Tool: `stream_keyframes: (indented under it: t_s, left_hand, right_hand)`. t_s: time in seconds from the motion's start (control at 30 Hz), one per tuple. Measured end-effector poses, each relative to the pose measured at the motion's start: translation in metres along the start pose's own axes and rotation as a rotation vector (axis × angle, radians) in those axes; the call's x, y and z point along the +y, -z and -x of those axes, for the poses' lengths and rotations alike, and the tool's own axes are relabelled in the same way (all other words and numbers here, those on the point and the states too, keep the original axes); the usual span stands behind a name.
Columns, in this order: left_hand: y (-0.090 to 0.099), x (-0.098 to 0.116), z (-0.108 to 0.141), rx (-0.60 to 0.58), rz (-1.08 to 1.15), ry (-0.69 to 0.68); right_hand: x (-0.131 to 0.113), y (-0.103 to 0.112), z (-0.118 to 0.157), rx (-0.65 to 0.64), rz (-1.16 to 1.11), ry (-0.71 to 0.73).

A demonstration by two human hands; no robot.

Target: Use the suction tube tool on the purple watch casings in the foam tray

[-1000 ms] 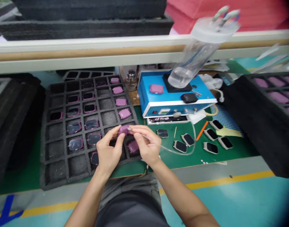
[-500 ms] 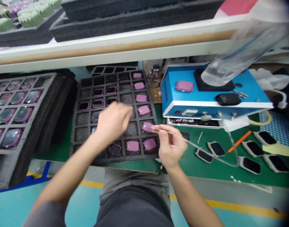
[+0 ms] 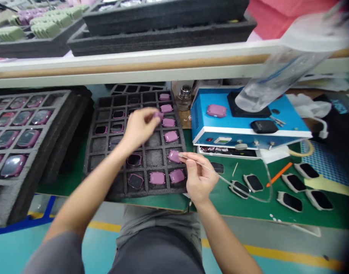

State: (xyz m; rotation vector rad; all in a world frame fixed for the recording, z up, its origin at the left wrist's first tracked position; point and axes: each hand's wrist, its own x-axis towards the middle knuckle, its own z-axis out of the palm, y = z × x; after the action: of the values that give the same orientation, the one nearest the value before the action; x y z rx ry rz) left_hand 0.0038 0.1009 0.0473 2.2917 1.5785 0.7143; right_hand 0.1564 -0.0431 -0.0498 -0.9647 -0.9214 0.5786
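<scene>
A dark foam tray point(image 3: 151, 192) with square compartments holds pink watch cases and dark-screened watches. My left hand point(image 3: 141, 125) is over its upper middle, thumb and fingers pinched on a small pink watch case point(image 3: 157, 115). Between the thumb and fingers of my right hand point(image 3: 201, 177) is a thin suction pen point(image 3: 203, 164), its tube trailing right. The pen's tip touches or nearly touches a pink case point(image 3: 174, 156) in the right column. Two more pink cases, one on the left point(image 3: 157, 177) and one on the right point(image 3: 177, 176), lie in the front row.
Stacked foam trays point(image 3: 53, 125) with watches stand at the left. A blue machine point(image 3: 248, 137) bears a clear cylinder point(image 3: 265, 83) and a pink case point(image 3: 216, 110). Several pale-framed watches point(image 3: 290, 201) and an orange stick point(image 3: 279, 174) lie at the right. A white shelf edge point(image 3: 134, 76) crosses above.
My left hand has moved up and right over the tray and now shows a pink case in its pinch. My right hand keeps the pen at the same case. The view has shifted slightly.
</scene>
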Motion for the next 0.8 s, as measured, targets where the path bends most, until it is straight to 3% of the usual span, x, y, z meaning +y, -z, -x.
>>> stream_keyframes:
  t_s: [0.1,0.2,0.3,0.57,0.8]
  left_hand:
    - [-0.021,0.018,0.078,0.031,0.591,0.184]
    - [-0.044,0.029,0.117,0.146,0.833,0.324]
    - [-0.056,0.033,0.120,0.216,0.876,0.329]
    - [-0.059,0.031,0.119,0.214,0.857,0.259]
    - [-0.063,0.030,0.122,0.204,0.820,0.296]
  right_hand:
    - [0.000,0.001,0.001,-0.069,0.046,0.062]
    - [0.001,0.004,0.000,-0.131,0.092,0.089]
    - [0.003,0.005,-0.002,-0.175,0.119,0.096]
    - [0.001,0.005,-0.003,-0.204,0.135,0.108]
    - [-0.001,0.004,-0.003,-0.196,0.182,0.067]
